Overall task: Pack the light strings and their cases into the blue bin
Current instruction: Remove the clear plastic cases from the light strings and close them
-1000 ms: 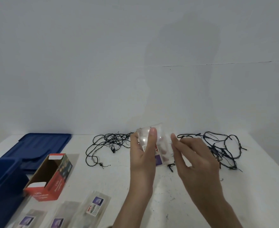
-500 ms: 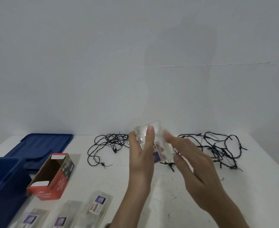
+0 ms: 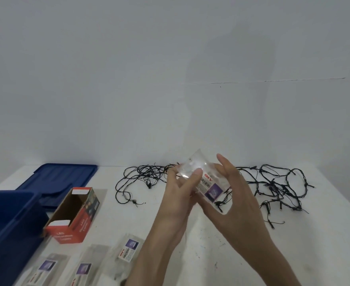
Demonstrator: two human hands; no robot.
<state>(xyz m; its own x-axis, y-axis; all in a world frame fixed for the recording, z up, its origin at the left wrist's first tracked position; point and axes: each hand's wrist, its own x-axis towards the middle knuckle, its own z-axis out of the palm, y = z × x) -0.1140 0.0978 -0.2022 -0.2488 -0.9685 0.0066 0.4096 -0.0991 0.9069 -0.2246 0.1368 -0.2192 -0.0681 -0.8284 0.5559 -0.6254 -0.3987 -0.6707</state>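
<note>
Head view, step: left hand (image 3: 180, 195) and right hand (image 3: 232, 195) pinch clear case (image 3: 203, 178) above light strings (image 3: 273, 186).
Next: probably carry it left into blue bin (image 3: 7, 219).

Plain indoor workspace, kind unclear: bare pale wall (image 3: 170, 69), scuffed white table (image 3: 324, 240), blue bin (image 3: 7, 230), packaged goods (image 3: 128, 250) laid out.

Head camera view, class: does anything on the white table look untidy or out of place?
Yes: the black light string sprawls in loose tangled loops along the table's far edge, and the red cardboard box lies on its side, open and empty.
</note>
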